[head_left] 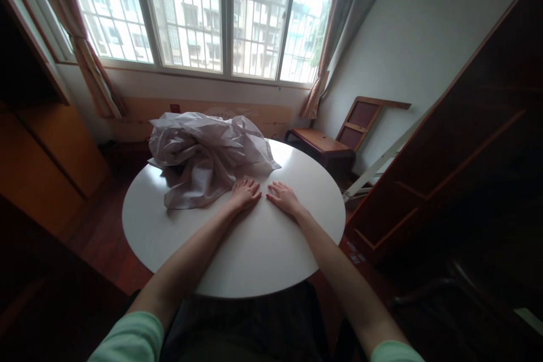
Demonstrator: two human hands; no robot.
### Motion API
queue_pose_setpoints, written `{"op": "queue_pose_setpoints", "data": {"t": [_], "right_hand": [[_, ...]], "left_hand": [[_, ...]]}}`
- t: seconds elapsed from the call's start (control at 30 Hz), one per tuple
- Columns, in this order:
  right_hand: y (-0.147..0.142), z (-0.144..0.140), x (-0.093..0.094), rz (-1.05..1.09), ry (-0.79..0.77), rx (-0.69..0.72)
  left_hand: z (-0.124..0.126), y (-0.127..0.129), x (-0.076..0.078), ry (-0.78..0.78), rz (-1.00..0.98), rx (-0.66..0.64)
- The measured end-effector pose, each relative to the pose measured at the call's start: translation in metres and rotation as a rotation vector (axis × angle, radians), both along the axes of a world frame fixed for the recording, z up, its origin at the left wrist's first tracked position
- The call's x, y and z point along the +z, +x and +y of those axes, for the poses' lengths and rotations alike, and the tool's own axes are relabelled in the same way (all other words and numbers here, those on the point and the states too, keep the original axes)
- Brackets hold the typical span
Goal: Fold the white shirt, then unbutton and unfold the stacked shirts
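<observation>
A: Where are the hands?

B: Both lie flat, palms down, on the round white bench (254, 249), near its middle. The left hand (245, 192) has its fingers spread and open, holding nothing; its fingertips sit at the near edge of the crumpled cloth (203, 158), touching it or just short of it, I cannot tell which. The right hand (283, 198) is also open and empty, resting on bare bench just beside the left, the fingertips of the two almost meeting.

A: And the cloth itself?

B: A pale, greyish-white sheet of fabric, bunched into a loose heap on the far left part of the bench. Its long axis runs roughly left to right across the far side, with one flatter flap trailing toward the person at the near left and another corner pointing out to the right, past the left hand.

A: What lies around?

B: A barred window (203, 11) with curtains behind the bench, a low wooden seat (322, 144) at the right wall, and dark wooden cabinets (466, 141) on the right. The person wears light green sleeves (136, 339).
</observation>
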State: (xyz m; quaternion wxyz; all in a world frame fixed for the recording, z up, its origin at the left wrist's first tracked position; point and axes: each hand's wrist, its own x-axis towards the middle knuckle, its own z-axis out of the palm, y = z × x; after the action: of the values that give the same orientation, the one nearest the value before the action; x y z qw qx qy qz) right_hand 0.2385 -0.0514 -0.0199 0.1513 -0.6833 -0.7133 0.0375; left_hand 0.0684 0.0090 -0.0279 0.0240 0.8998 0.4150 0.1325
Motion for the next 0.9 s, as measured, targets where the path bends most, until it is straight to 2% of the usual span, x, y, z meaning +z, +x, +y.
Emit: {"op": "queue_pose_setpoints", "data": {"t": [0.9], "right_hand": [[0.0007,0.0021,-0.0009,0.0,-0.009,-0.002]], "left_hand": [[-0.0046,-0.0022,0.0061,-0.02,0.001,-0.015]]}}
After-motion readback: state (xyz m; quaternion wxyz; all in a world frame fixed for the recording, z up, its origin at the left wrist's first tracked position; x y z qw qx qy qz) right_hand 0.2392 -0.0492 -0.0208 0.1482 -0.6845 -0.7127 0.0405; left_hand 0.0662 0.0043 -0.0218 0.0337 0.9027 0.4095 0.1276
